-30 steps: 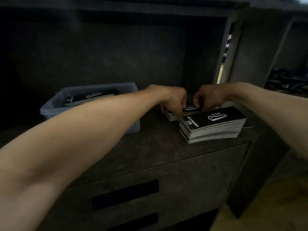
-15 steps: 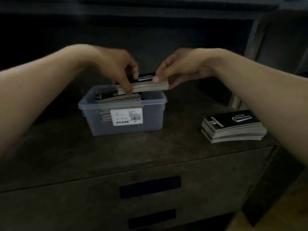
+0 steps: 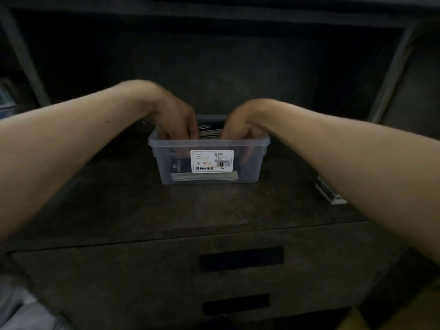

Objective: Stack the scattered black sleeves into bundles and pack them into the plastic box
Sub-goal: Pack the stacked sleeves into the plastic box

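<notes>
The clear plastic box (image 3: 247,169) with a white label stands on the dark cabinet top, in the middle of the head view. Both my hands reach down into it. My left hand (image 3: 177,122) and my right hand (image 3: 240,126) grip the two ends of a bundle of black sleeves (image 3: 209,131), which sits just below the box's rim. More sleeves (image 3: 204,176) lie flat at the bottom of the box. My fingertips are hidden behind the box wall. Another stack of sleeves (image 3: 327,190) lies to the right, mostly covered by my right forearm.
The dark cabinet top (image 3: 166,210) ends at a front edge above two drawers with black slot handles (image 3: 241,259). A dark back wall and shelf frame stand behind the box. A pale object (image 3: 6,108) shows at the far left edge.
Both hands lifted a bundle of sleeves from the right part of the cabinet top, carried it left over the box, and have lowered it inside the box.
</notes>
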The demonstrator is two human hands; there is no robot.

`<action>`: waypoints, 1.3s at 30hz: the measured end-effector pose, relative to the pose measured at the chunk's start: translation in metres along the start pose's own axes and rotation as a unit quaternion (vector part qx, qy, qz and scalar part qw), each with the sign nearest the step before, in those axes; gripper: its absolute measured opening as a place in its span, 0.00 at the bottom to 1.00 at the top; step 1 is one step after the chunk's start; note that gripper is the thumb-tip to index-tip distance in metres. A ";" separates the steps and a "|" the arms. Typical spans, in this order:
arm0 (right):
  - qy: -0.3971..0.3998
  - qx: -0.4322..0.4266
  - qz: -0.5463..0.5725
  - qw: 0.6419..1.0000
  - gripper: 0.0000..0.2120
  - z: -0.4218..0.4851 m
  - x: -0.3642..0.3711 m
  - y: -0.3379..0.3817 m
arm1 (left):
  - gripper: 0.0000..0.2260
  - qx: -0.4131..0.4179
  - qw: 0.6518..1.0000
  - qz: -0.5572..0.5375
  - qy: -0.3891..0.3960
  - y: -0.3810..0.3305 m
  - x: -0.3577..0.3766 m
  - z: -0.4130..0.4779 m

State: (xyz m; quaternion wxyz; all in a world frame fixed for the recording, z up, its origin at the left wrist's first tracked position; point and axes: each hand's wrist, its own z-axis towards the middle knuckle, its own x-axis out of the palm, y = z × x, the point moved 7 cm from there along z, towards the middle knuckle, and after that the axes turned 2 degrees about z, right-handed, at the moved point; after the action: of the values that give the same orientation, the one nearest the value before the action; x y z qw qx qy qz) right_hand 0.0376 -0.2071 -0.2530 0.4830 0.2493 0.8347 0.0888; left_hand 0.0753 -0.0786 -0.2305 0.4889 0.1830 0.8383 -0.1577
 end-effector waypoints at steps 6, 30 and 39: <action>-0.015 -0.035 0.023 0.999 0.10 -0.002 0.000 0.001 | 0.08 -0.012 1.000 0.015 -0.008 0.000 0.003 0.004; -0.083 -0.034 -0.129 0.988 0.52 -0.106 -0.055 -0.271 | 0.47 0.295 0.942 -0.011 -0.158 -0.272 0.062 0.026; -0.159 -0.048 -0.173 0.971 0.40 -0.088 -0.053 -0.265 | 0.36 0.253 0.956 -0.035 -0.146 -0.273 0.062 0.049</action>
State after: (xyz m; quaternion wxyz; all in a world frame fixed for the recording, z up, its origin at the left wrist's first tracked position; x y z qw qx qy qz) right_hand -0.1033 -0.4535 -0.2696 0.6286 0.0886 0.7727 0.0030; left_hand -0.0409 -0.3321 -0.2848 0.5376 0.2466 0.6964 -0.4065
